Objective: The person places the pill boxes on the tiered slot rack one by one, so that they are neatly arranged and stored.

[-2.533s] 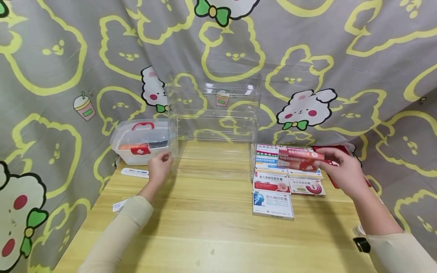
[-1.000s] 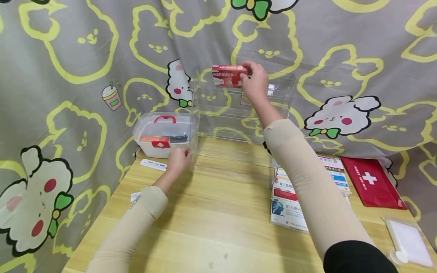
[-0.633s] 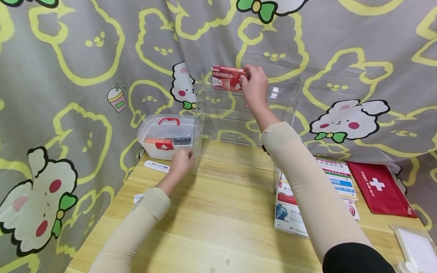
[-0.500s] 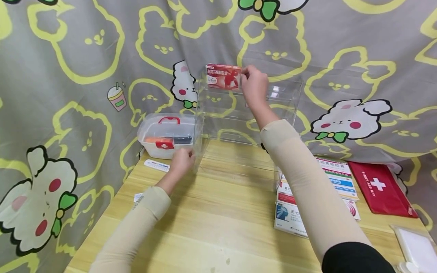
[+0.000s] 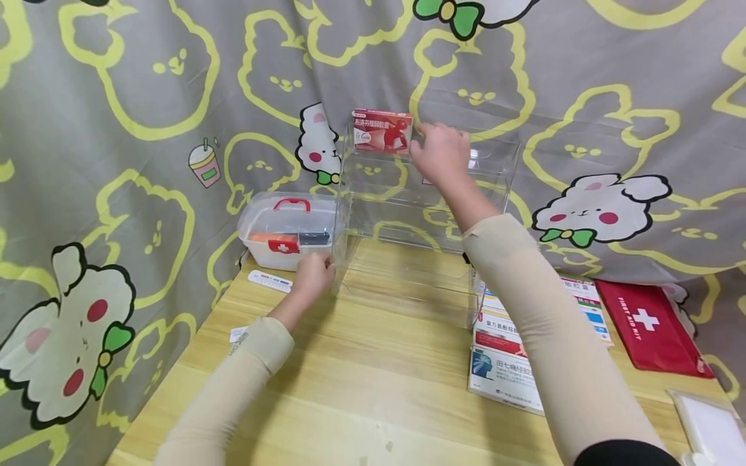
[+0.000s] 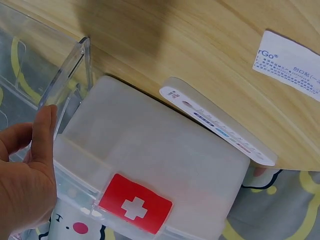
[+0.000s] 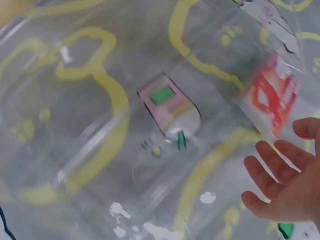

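A red medicine box (image 5: 381,131) (image 7: 272,95) stands upright at the left of the top shelf of a clear acrylic rack (image 5: 408,213). My right hand (image 5: 443,152) (image 7: 280,185) hovers just right of the box with its fingers spread, a small gap between them and it. Lower down, my left hand (image 5: 313,273) (image 6: 25,175) holds the front edge of the rack's left wall (image 6: 70,70), with the thumb lying along the panel.
A translucent first-aid case (image 5: 285,226) (image 6: 150,170) sits left of the rack, with a thermometer case (image 5: 269,281) and a paper slip (image 5: 237,333) in front. Several flat medicine boxes (image 5: 504,369), a red first-aid pouch (image 5: 647,327) and a clear bag (image 5: 708,427) lie to the right.
My right hand lifted the red box from the pile on the right up to the top shelf, stood it there and let go. The left hand stayed on the rack.
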`<state>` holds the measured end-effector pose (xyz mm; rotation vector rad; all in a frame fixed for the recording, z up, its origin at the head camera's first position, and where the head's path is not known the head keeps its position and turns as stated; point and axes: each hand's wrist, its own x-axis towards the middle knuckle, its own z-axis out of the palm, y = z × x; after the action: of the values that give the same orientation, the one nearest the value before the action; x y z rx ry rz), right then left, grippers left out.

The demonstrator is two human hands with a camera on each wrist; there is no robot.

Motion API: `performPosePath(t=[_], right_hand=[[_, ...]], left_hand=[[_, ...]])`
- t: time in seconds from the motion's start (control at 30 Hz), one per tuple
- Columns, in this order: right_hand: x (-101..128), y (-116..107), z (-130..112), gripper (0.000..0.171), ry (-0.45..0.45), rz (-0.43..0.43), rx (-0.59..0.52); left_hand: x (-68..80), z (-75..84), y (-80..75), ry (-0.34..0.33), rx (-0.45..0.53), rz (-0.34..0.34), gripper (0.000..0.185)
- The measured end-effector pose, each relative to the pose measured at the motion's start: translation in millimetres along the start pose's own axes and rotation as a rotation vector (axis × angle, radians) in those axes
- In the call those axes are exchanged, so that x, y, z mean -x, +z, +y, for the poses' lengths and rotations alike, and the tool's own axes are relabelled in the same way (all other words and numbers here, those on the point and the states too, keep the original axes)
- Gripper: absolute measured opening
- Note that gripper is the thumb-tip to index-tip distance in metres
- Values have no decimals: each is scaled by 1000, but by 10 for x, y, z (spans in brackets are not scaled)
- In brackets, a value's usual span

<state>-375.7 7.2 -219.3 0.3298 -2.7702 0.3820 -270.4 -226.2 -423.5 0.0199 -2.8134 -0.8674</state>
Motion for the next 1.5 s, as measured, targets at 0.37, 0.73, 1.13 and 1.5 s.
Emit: performPosePath(t=[0.37, 0.73, 1.13, 1.5], right_hand=[[498, -560, 515, 42, -57, -7, -58], [1425, -478, 1337, 48, 69, -57, -291], [2205, -68, 1981, 43, 132, -279, -175], [2745, 382, 2021, 16, 6, -476, -6]], left_hand=[[-55, 46, -55, 27, -18, 51, 12], [22, -59, -166, 18, -35, 98, 16], [-2, 48, -21, 7, -24, 54, 16], [80, 74, 21, 6, -12, 42, 20]])
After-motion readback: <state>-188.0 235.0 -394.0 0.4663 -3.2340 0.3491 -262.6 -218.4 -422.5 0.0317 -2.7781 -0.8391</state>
